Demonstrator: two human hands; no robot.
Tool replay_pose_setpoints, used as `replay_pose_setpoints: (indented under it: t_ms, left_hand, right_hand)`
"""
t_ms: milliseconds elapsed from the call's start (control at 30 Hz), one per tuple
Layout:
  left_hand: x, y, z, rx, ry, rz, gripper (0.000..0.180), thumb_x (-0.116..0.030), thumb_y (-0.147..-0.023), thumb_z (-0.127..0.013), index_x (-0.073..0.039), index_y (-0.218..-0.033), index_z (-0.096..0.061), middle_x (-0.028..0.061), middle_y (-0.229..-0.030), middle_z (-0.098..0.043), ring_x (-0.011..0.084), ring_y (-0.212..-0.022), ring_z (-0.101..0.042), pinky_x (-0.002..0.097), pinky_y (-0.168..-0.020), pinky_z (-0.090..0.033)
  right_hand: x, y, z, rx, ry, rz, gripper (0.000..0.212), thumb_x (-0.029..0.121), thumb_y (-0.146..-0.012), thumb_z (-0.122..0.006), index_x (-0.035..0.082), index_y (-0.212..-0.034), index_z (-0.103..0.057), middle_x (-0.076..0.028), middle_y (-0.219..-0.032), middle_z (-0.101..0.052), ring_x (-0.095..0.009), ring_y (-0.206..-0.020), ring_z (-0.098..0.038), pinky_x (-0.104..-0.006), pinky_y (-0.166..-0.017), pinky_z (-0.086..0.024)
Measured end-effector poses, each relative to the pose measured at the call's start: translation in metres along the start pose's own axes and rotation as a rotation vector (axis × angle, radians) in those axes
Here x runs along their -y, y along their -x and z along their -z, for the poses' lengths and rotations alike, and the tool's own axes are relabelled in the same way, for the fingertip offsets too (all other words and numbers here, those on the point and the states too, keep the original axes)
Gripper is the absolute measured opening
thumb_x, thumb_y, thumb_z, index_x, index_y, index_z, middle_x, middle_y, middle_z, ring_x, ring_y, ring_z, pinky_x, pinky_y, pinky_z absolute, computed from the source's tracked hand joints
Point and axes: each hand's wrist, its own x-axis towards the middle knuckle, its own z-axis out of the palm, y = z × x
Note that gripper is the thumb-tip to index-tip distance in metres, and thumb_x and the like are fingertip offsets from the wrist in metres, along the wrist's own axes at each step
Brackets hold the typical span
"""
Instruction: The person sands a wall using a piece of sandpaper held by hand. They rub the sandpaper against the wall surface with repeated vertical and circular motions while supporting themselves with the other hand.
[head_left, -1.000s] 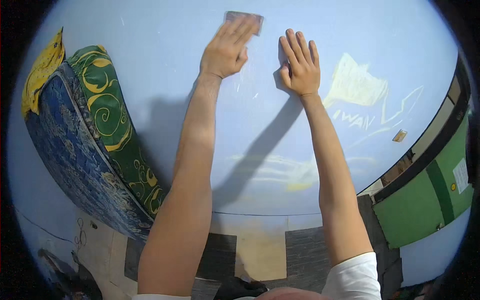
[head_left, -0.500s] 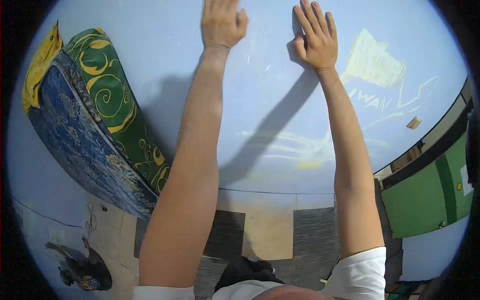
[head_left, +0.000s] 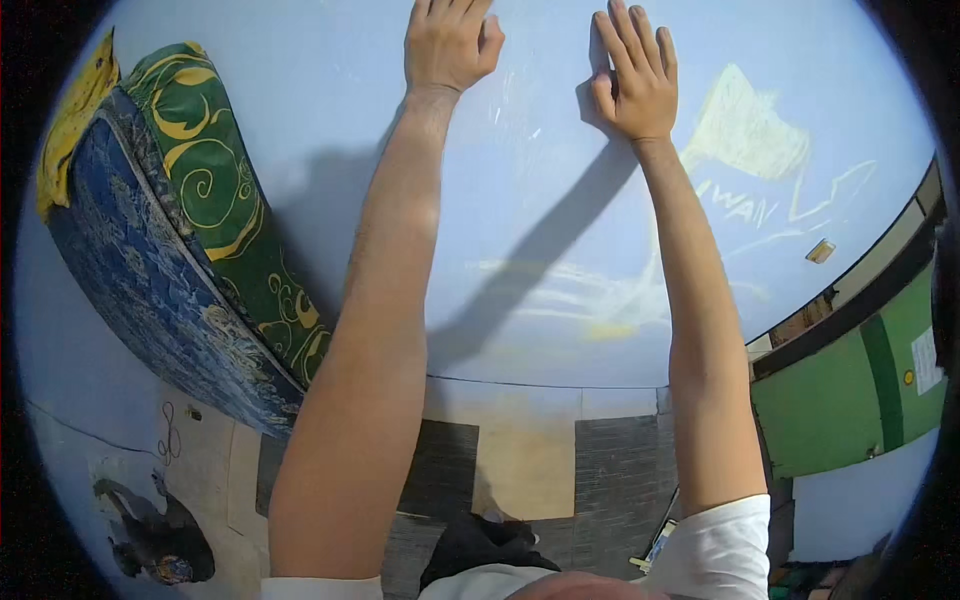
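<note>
Both my arms stretch forward to a pale blue wall (head_left: 530, 200). My left hand (head_left: 448, 50) lies against it at the top, its fingertips cut off by the upper edge and its thumb held out to the side. Flat on the wall to the right is my right hand (head_left: 637, 80), fingers extended and thumb apart. Neither hand holds anything. Pale yellow chalk-like markings (head_left: 755, 125) cover the wall beside my right hand, and fainter streaks lie lower down between my arms. My forearms cast dark shadows on the wall.
Two upright mattresses, one green patterned (head_left: 210, 170) and one blue (head_left: 150, 250), lean at the left with a yellow cloth (head_left: 75, 130). A green door (head_left: 825, 400) stands at right. Dark mats (head_left: 615, 470) cover part of the floor; a dark heap (head_left: 165, 535) lies lower left.
My hands stay on the wall, both appearing slightly lower in the picture. The view has shifted a little, showing more of a small object on the floor beside my right sleeve.
</note>
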Motion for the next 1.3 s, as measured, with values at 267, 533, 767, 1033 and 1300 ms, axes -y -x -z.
replay_pose_setpoints:
  t_ms: [267, 533, 767, 1033, 1300]
  left_hand:
    - [-0.005, -0.004, 0.007, 0.104, -0.009, -0.047, 0.077, -0.022, -0.088, -0.053, -0.001, -0.16, -0.038, 0.016, -0.168, -0.036, 0.0323, -0.156, -0.032, 0.0519, -0.128, -0.023]
    - [0.0, 0.001, 0.001, -0.036, -0.095, 0.068, 0.071, -0.017, -0.092, -0.048, 0.0, -0.16, -0.038, 0.015, -0.166, -0.04, 0.0316, -0.156, -0.032, 0.0502, -0.128, -0.023]
    - [0.011, 0.003, -0.002, -0.083, -0.125, 0.116, 0.08, -0.018, -0.086, -0.053, -0.001, -0.162, -0.034, 0.0155, -0.168, -0.037, 0.0337, -0.156, -0.031, 0.051, -0.128, -0.023]
    - [0.001, 0.003, -0.001, -0.01, -0.057, 0.054, 0.077, -0.015, -0.085, -0.053, -0.003, -0.16, -0.039, 0.0172, -0.166, -0.039, 0.0333, -0.154, -0.035, 0.0515, -0.128, -0.024]
    - [-0.002, 0.0, -0.001, -0.01, -0.074, 0.044, 0.077, -0.014, -0.086, -0.053, -0.003, -0.161, -0.038, 0.0162, -0.166, -0.039, 0.033, -0.155, -0.033, 0.052, -0.128, -0.024]
  right_hand:
    - [-0.002, 0.0, -0.003, 0.016, -0.014, 0.0, 0.07, 0.026, -0.086, -0.048, 0.006, -0.153, -0.051, -0.017, -0.162, -0.045, -0.036, -0.153, -0.039, -0.0551, -0.127, -0.024]
    - [0.002, -0.002, -0.003, -0.005, -0.009, -0.002, 0.069, 0.024, -0.086, -0.046, 0.006, -0.153, -0.052, -0.016, -0.162, -0.046, -0.035, -0.152, -0.04, -0.0552, -0.127, -0.024]
    - [0.0, -0.003, -0.015, -0.168, 0.014, 0.025, 0.07, 0.025, -0.085, -0.05, 0.024, -0.154, -0.054, 0.001, -0.162, -0.05, -0.02, -0.151, -0.043, -0.0464, -0.127, -0.026]
    - [0.006, 0.001, -0.012, -0.162, 0.017, 0.0, 0.069, 0.025, -0.084, -0.05, 0.023, -0.153, -0.055, 0.0, -0.162, -0.05, -0.021, -0.151, -0.044, -0.0463, -0.127, -0.028]
    - [-0.003, 0.008, -0.018, -0.151, -0.009, -0.022, 0.071, 0.022, -0.083, -0.05, 0.024, -0.154, -0.055, -0.001, -0.161, -0.05, -0.024, -0.149, -0.046, -0.0479, -0.125, -0.033]
